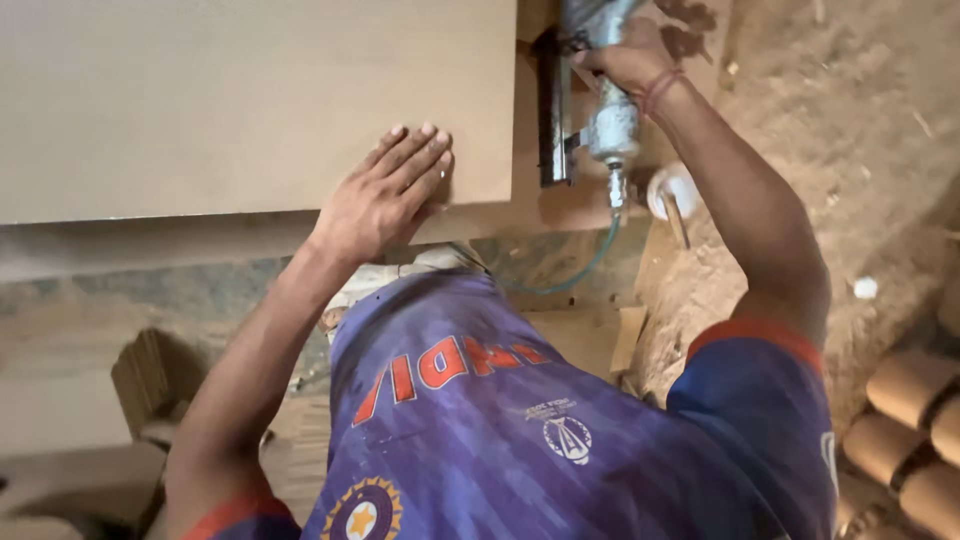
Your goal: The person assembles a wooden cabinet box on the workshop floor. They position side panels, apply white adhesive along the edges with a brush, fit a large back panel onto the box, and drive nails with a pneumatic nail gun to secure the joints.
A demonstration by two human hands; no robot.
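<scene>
left hand: laid flat, palm down, fingers extended and close together, pressed on the near right corner of a pale flat board; fingertips pointing away from the body, thumb tucked along the board's near edge. board: large, smooth, light beige, filling the upper left of the view, resting on a wider brownish work surface that shows as a strip along the near edge. right hand: wrapped in a closed grip around the body of a metallic pneumatic tool, red thread band at the wrist. tool: held just beyond the board's right edge, roughly upright in the view, dark magazine-like bar alongside on the left, bar close to the board's right edge; contact between tool tip and board not determinable, since hidden at the top of the view. thin greenish air hose: attached at the tool's lower fitting, curving down and left toward the torso. blue-purple shirt with red sleeve trim in the foreground. sawdust-covered ground to the right, with a small white round object just beside the tool's hose fitting. stacked rounded wooden pieces at the lower right edge, well apart from both hands.
</scene>
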